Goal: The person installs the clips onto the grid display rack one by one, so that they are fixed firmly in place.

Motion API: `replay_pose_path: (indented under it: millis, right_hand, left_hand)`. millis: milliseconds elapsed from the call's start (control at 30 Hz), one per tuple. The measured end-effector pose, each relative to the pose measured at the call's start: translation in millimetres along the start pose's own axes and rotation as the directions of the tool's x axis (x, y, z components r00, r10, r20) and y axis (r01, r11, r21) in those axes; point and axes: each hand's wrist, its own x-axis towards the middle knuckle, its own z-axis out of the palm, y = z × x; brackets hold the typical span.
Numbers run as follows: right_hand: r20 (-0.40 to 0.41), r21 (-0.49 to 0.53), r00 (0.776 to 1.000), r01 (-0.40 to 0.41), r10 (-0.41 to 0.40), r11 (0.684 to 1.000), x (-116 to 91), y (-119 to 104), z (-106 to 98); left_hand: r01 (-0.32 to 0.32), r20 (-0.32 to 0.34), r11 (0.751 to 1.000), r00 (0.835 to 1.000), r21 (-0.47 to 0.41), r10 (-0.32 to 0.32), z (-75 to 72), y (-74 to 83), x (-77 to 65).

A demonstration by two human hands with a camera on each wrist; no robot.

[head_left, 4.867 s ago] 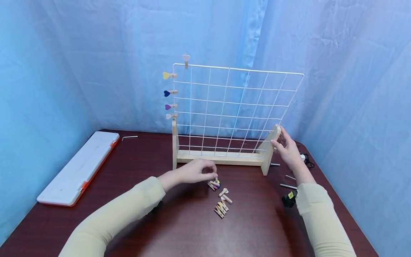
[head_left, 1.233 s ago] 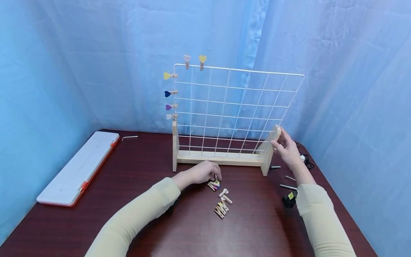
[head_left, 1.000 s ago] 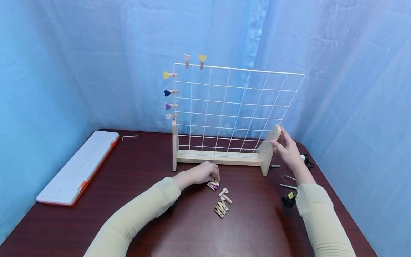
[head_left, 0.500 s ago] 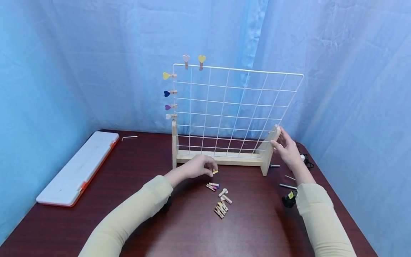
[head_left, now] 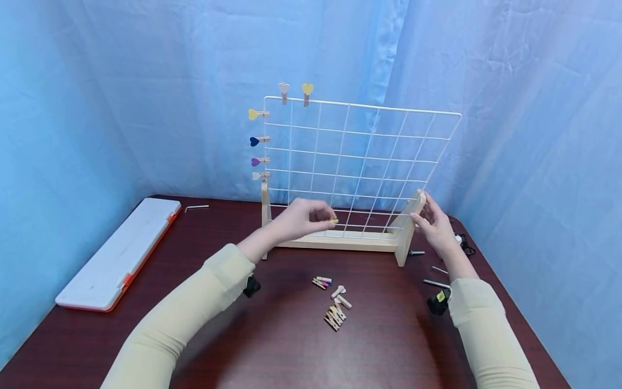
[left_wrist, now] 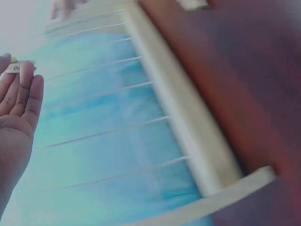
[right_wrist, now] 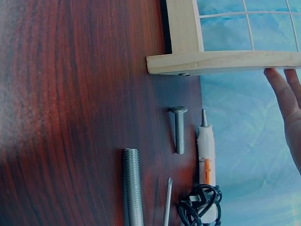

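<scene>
My left hand (head_left: pixel 301 219) pinches a small clothespin with a yellow heart (head_left: pixel 334 220) in front of the lower part of a white wire grid (head_left: pixel 344 129). In the left wrist view the clothespin (left_wrist: pixel 19 67) sits between thumb and fingertips. My right hand (head_left: pixel 436 224) holds the right side post of the wooden stand (head_left: pixel 407 229), thumb toward the front edge, fingers behind. Clothespins with hearts are clipped along the grid's left edge, such as the purple one (head_left: pixel 256 162). A white-heart clothespin (head_left: pixel 284 89) and a yellow-heart clothespin (head_left: pixel 307 91) stand on its top wire.
Several loose clothespins (head_left: pixel 335 316) lie on the table (head_left: pixel 379 335) below the stand. At left is a white and orange case (head_left: pixel 121 254) beside a hex key (head_left: pixel 196 206). A bolt (right_wrist: pixel 179 132), a threaded rod (right_wrist: pixel 132 188) and a corded white tool (right_wrist: pixel 206 150) lie at right.
A yellow-heart clothespin has been added to the top wire. My left hand then took another yellow-heart clothespin from the pile and raised it before the grid. The right hand has stayed put.
</scene>
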Motion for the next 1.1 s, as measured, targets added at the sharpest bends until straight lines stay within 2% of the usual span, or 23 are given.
replay_pose_path:
  millis: [133,200,267,333,433,600,733,833,967,1100]
  right_hand:
    - [0.006,0.021,1.000,-0.001,0.001,1.000,1,2,-1]
    - [0.005,0.022,1.000,-0.001,0.001,1.000,1,2,-1]
    - [0.004,0.015,1.000,-0.003,0.003,1.000,1,2,-1]
    - [0.002,-0.003,1.000,-0.007,0.007,1.000,1,1,-2]
    - [0.004,-0.006,1.000,-0.018,0.018,1.000,0,-1,-2]
    - [0.010,0.012,1.000,-0.022,0.022,1.000,-4,-12,1]
    - [0.011,0.009,1.000,-0.021,0.021,1.000,-6,-17,2]
    - [0.013,0.018,1.000,-0.020,0.020,1.000,-6,-19,2]
    - [0.020,0.030,1.000,-0.020,0.019,0.999,-4,-18,2]
    - [0.022,0.026,1.000,-0.021,0.021,0.999,-4,-16,2]
  left_hand:
    - [-0.040,-0.090,0.999,0.995,-0.013,0.039,-29.6,22.0,17.1]
    - [-0.077,-0.151,0.997,0.986,-0.013,0.074,-44.5,33.3,25.8]
    - [-0.095,-0.210,0.995,0.974,-0.031,0.087,-60.5,51.6,31.6]
    - [-0.108,-0.262,0.992,0.961,-0.064,0.088,-75.7,69.0,37.1]
    - [-0.077,-0.316,0.990,0.948,-0.116,0.036,-96.2,91.1,46.2]
    - [0.005,-0.395,0.996,0.918,-0.091,-0.040,-121.9,88.7,71.2]
    - [0.043,-0.473,0.999,0.880,-0.024,-0.049,-140.6,84.4,88.5]
    - [0.073,-0.500,0.996,0.865,0.058,-0.035,-151.6,85.0,96.5]
    - [0.136,-0.484,0.983,0.873,0.127,-0.058,-158.5,87.3,103.4]
    - [0.185,-0.457,0.971,0.884,0.152,-0.097,-157.0,86.8,110.9]
